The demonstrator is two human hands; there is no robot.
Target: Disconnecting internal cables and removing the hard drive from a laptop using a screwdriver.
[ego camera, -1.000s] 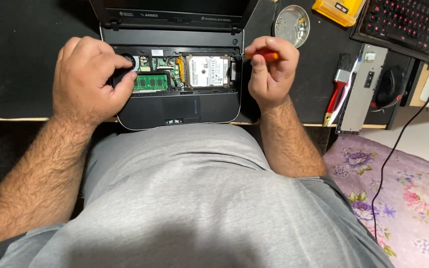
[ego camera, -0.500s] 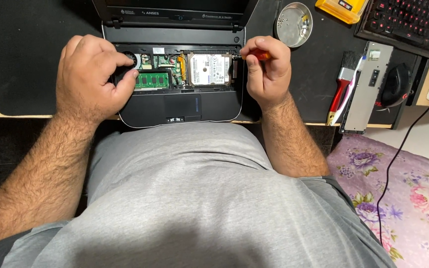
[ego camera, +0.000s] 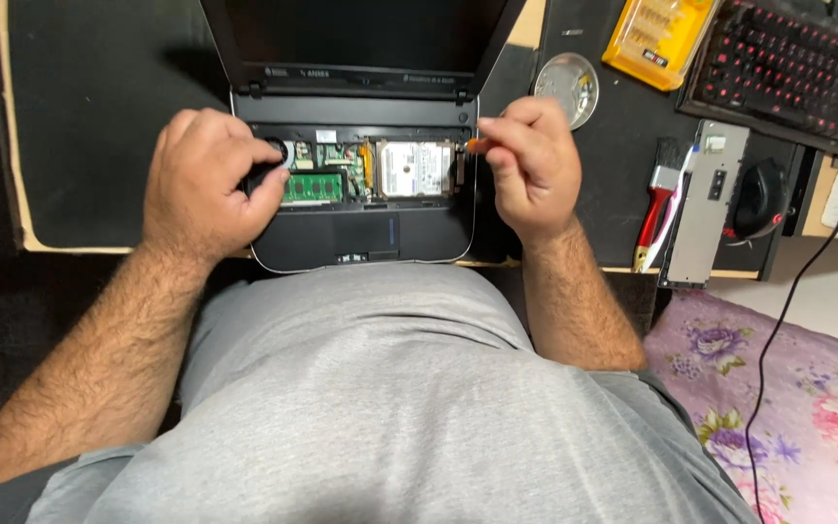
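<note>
His left hand [ego camera: 208,184] lies curled, gripping nothing, on the left side of the opened laptop [ego camera: 361,233], beside the green memory stick [ego camera: 312,187]. The silver hard drive [ego camera: 414,169] sits right of that. His right hand [ego camera: 532,165] pinches what looks like an orange-handled screwdriver [ego camera: 477,146] at the drive's edge.
</note>
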